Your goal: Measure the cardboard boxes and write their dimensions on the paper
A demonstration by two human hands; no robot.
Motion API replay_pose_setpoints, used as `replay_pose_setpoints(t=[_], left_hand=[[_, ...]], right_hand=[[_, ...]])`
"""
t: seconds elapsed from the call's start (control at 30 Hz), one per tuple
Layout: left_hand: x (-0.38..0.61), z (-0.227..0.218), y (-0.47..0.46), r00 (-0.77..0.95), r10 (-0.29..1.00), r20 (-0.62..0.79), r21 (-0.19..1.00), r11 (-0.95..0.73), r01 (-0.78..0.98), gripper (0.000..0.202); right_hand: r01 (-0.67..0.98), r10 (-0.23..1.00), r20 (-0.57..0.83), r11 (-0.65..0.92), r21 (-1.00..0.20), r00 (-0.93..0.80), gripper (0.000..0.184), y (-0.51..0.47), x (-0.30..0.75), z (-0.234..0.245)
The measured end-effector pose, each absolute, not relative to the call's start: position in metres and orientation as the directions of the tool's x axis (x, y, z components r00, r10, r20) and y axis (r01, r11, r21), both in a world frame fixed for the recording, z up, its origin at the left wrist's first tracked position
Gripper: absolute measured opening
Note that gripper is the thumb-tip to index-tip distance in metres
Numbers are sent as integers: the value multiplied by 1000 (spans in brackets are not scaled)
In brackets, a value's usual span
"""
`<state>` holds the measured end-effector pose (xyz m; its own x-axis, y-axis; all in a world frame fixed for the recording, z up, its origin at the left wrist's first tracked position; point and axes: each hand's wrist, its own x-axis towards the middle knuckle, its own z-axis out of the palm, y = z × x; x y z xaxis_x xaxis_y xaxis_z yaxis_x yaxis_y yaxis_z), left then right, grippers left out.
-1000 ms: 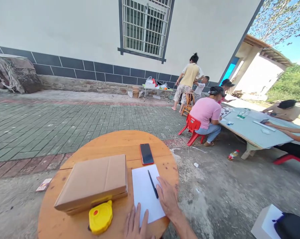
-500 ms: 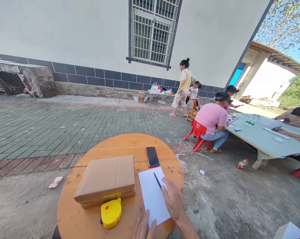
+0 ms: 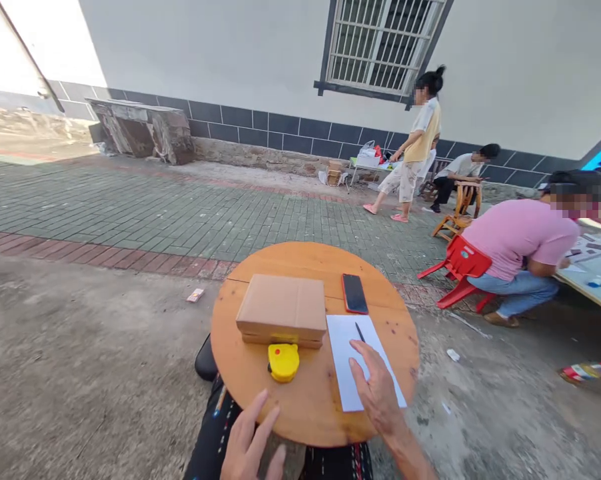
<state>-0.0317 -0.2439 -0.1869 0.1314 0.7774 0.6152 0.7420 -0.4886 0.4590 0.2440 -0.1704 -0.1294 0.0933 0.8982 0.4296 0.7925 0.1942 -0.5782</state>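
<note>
**Right hand lying on the white paper, left hand open at the near edge of the round table**

The person is sitting at a round wooden table [image 3: 305, 263] outdoors and is looking down at it. The right hand [image 3: 378, 390] is lying flat on a white sheet of paper [image 3: 343, 343], at the near right part of the table. Its fingers are stretched out and are pointing to the far side, and it is grasping nothing. A black pen [image 3: 360, 332] is lying on the same sheet, just beyond the fingertips; whether a fingertip is touching it cannot be told. The left hand [image 3: 248, 443] is hovering at the near edge of the table with its fingers spread and released, and it is holding nothing. It is not clear if it is touching the edge.

A yellow tape measure [image 3: 283, 362] is sitting near the middle of the table, between the left hand and a flat cardboard box [image 3: 282, 308], and it is touching the near side of the box. A dark phone [image 3: 354, 293] with a red edge is lying face up on the far side of the paper, to the right of the box.

Behind the table, to the right, a person in a pink shirt [image 3: 518, 233] is sitting on a red chair [image 3: 458, 263] and is leaning over a long low table [image 3: 600, 283]. Further away, a person in a yellow top [image 3: 423, 133] is walking in front of a white wall with a barred window [image 3: 385, 43].
</note>
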Motion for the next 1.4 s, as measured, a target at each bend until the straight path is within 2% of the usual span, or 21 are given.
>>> replay_pose_setpoints(t=[0.13, 0.23, 0.37, 0.53, 0.73, 0.97, 1.13, 1.2, 1.3, 1.4], left_hand=[[-39, -176, -244, 31, 821, 570, 543, -405, 735, 39], [-38, -181, -240, -10, 823, 568, 587, -396, 706, 39], [-38, -190, -226, -44, 844, 535, 653, -380, 655, 42], [-38, -193, -195, -6, 931, 365, 780, -302, 549, 48], [-14, -200, -173, -101, 968, 229, 934, -189, 305, 52], [3, -200, -183, -128, 971, 203, 969, -181, 169, 49], [18, -192, -203, 102, 972, 211, 966, -224, 130, 50], [23, -185, -208, 136, 964, 227, 962, -243, 121, 51], [15, -172, -205, 88, 964, 252, 952, -264, 157, 49], [-13, -155, -188, -53, 963, 264, 936, -242, 257, 47]], right_hand=[[762, 936, 346, 268, -590, -62, 33, -178, 205, -130], [778, 956, 268, 256, -574, -117, 43, -181, 173, -127], [812, 971, 213, 211, -544, -110, 57, -175, 141, -127], [864, 984, 171, 126, -487, -47, 66, -168, 121, -135], [886, 987, 162, 63, -459, 14, 60, -165, 107, -140], [868, 977, 211, 96, -487, 11, 56, -169, 119, -144], [851, 988, 138, 8, -525, 76, 56, -185, 148, -148], [861, 986, 127, -28, -508, 108, 57, -190, 161, -152], [875, 977, 178, -16, -484, 116, 59, -194, 178, -159], [857, 954, 270, 26, -515, 133, 56, -192, 192, -159]])
